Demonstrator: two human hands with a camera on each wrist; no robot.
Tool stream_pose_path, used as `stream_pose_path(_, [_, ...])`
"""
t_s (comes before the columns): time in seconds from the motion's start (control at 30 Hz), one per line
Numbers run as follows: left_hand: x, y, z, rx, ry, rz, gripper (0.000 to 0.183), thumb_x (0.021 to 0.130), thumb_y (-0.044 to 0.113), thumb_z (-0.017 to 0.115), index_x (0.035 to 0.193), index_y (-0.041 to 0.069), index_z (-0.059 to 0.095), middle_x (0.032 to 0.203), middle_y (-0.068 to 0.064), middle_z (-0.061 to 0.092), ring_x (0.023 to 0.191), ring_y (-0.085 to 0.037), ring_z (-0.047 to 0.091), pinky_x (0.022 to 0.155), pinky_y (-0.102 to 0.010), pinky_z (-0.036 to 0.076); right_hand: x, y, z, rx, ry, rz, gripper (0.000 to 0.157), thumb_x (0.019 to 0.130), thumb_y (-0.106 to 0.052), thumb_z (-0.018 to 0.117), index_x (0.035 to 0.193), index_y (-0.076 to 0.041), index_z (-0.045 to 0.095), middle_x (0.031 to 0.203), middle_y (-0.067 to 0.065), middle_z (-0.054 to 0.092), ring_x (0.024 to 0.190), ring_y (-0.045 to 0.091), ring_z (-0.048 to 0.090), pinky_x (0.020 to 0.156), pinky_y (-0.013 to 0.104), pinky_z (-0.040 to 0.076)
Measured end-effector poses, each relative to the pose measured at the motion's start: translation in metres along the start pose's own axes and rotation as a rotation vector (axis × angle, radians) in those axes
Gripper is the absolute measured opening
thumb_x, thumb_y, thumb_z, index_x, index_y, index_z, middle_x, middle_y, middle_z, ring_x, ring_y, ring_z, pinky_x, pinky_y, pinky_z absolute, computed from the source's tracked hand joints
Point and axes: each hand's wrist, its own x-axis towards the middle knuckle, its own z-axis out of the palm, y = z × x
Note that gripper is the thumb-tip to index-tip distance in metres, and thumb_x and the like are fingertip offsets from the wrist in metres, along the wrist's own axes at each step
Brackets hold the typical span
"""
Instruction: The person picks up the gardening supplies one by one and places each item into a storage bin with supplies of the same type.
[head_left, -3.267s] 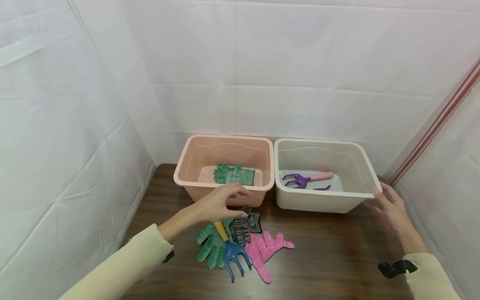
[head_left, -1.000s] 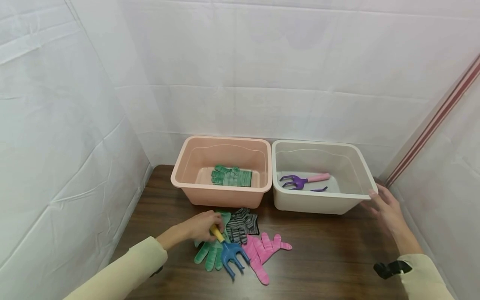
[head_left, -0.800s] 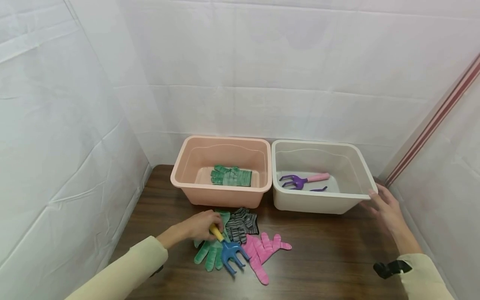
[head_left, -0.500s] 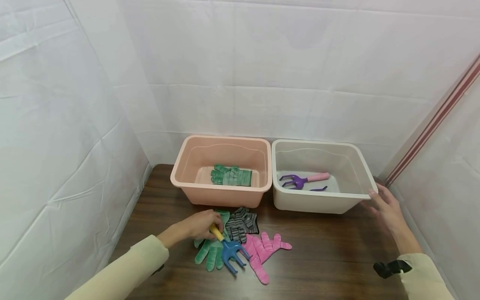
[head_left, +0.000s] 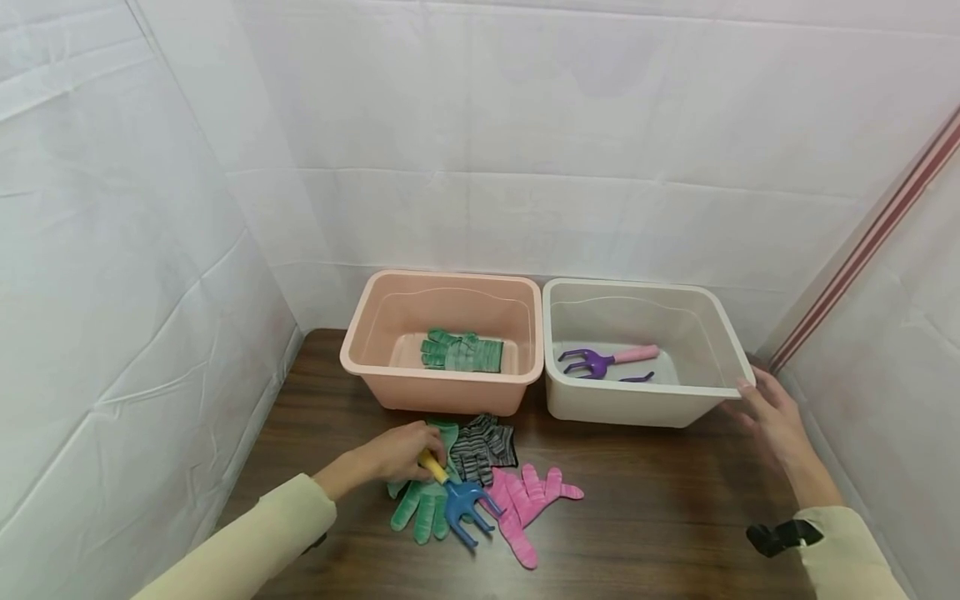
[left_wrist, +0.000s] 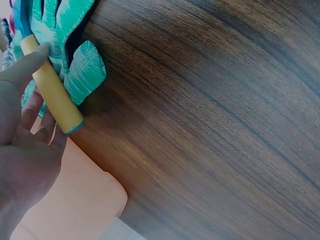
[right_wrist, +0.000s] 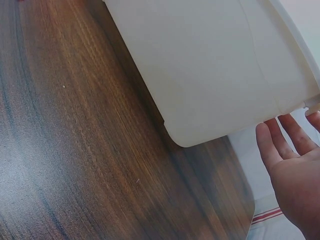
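My left hand (head_left: 408,450) holds the yellow handle (left_wrist: 55,95) of a blue three-pronged hand rake (head_left: 463,502), thumb on top and fingers beneath. The rake lies over a green glove (head_left: 423,510), its prongs overlapping the edge of a pink glove (head_left: 528,498). A grey-black striped glove (head_left: 483,446) lies just behind. At the far right, my right hand (head_left: 776,417) grips the corner of a white tub (head_left: 637,404), thumb at the rim and fingers against the outer side (right_wrist: 280,135). Inside that tub lies a purple hand rake (head_left: 600,362) with a pink handle.
A peach tub (head_left: 442,392) stands left of the white one, with a green glove (head_left: 465,353) inside. Both tubs stand at the back of the dark wooden table (head_left: 637,508). White cloth walls (head_left: 480,125) surround the table on three sides.
My left hand has come down from above the gloves and taken hold of the blue rake's handle. The rake has since shifted only slightly. The right hand stays at the white tub.
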Motion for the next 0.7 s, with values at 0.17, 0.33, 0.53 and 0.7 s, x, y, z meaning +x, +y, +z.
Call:
stream_pose_path(0.17, [-0.0021, 0.0001, 0.0015, 0.009, 0.019, 0.014, 0.014, 0.09, 0.019, 0.087, 0.101, 0.024, 0.079, 0.104, 0.007, 0.064, 0.096, -0.012, 0.052, 0.088, -0.034, 0.052, 0.0003, 0.0002, -0.0004, 0.006, -0.004, -0.001, 0.047, 0.111, -0.004, 0.054, 0.155, -0.001, 0.042, 0.138, -0.004, 0.061, 0.12, 0.007, 0.065, 0.095, 0.03, 0.059])
stream_pose_path(0.33, [-0.002, -0.0009, 0.0047, 0.009, 0.033, 0.01, 0.015, 0.09, 0.019, 0.087, 0.101, 0.023, 0.079, 0.105, 0.006, 0.065, 0.097, -0.013, 0.052, 0.089, -0.034, 0.053, 0.0002, 0.0008, -0.0014, -0.012, -0.008, -0.004, 0.047, 0.111, -0.005, 0.053, 0.156, -0.001, 0.041, 0.137, -0.005, 0.061, 0.119, 0.006, 0.065, 0.094, 0.029, 0.059])
stream_pose_path(0.53, [-0.0021, -0.001, 0.0062, -0.004, 0.037, 0.005, 0.015, 0.089, 0.017, 0.087, 0.101, 0.022, 0.079, 0.104, 0.006, 0.065, 0.097, -0.014, 0.053, 0.089, -0.035, 0.052, 0.0011, 0.0024, -0.0016, 0.013, -0.012, -0.023, 0.044, 0.111, -0.002, 0.052, 0.154, 0.001, 0.043, 0.136, -0.003, 0.064, 0.118, 0.008, 0.067, 0.095, 0.029, 0.058])
stream_pose_path(0.7, [-0.0033, 0.0001, 0.0026, -0.023, 0.038, 0.01, 0.016, 0.089, 0.015, 0.087, 0.102, 0.021, 0.079, 0.105, 0.005, 0.065, 0.099, -0.016, 0.054, 0.091, -0.036, 0.052, 0.0003, 0.0024, -0.0011, 0.007, -0.006, -0.03, 0.045, 0.11, -0.002, 0.053, 0.154, 0.001, 0.043, 0.136, -0.003, 0.064, 0.117, 0.008, 0.067, 0.095, 0.029, 0.058])
